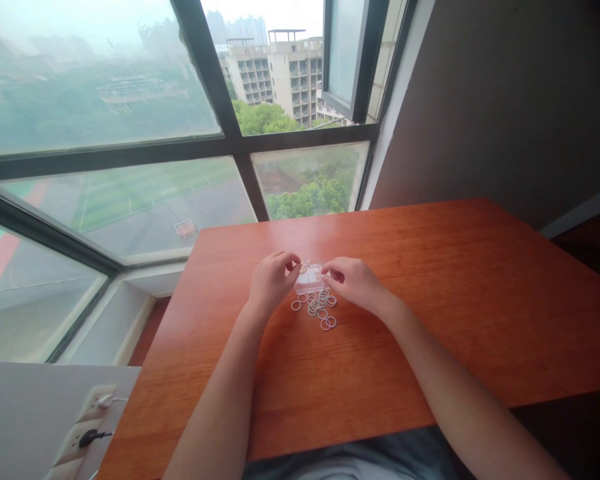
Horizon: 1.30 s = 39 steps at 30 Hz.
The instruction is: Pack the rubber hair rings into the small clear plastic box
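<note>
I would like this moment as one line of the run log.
left hand: at clear box, left side; right hand: at box, right side; rings: loose on table, nearer camera than box; contact: unclear

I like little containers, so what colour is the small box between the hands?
The small box is clear and see-through, best seen in the head view.

Past the reddish-brown desk [460, 280], a dark window frame [300, 139] looks out on pale buildings [294, 77], green trees [313, 199] and, to the left, a sports field [153, 190]. A grey wall [495, 100] rises at right; near left, a black plug [87, 437] sits in a socket [70, 445].
</note>
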Each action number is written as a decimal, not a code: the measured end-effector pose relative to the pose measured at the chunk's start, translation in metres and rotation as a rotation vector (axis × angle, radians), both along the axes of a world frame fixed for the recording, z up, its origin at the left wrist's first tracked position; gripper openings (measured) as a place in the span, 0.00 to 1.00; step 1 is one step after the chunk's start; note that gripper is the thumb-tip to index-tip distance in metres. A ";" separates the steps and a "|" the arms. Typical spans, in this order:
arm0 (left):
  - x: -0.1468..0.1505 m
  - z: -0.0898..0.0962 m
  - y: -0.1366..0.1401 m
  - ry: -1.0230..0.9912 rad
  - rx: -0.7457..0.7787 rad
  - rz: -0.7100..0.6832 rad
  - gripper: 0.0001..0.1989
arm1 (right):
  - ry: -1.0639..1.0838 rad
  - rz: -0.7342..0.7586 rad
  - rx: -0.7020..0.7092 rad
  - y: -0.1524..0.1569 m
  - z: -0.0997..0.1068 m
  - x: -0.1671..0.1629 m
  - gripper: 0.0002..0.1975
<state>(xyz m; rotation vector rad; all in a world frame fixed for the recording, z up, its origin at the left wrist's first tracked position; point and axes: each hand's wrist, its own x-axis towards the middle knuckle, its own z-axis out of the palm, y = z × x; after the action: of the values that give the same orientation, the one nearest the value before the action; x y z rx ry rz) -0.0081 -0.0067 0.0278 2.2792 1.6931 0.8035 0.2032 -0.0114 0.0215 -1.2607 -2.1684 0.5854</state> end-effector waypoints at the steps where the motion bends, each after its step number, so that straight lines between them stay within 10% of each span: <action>1: -0.002 -0.002 0.001 0.002 0.003 0.026 0.08 | -0.008 0.008 -0.002 0.000 0.000 0.000 0.05; 23: -0.011 0.001 0.000 0.063 -0.064 0.012 0.09 | -0.347 0.181 -0.084 -0.015 0.001 -0.001 0.06; 39: 0.001 0.000 -0.003 -0.072 -0.124 -0.164 0.08 | -0.094 0.099 -0.075 -0.006 0.003 0.001 0.05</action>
<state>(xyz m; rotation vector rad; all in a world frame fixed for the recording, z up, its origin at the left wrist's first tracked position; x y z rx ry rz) -0.0071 -0.0096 0.0281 2.2410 1.4602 0.7157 0.2039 -0.0174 0.0244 -1.2476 -2.3166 0.6651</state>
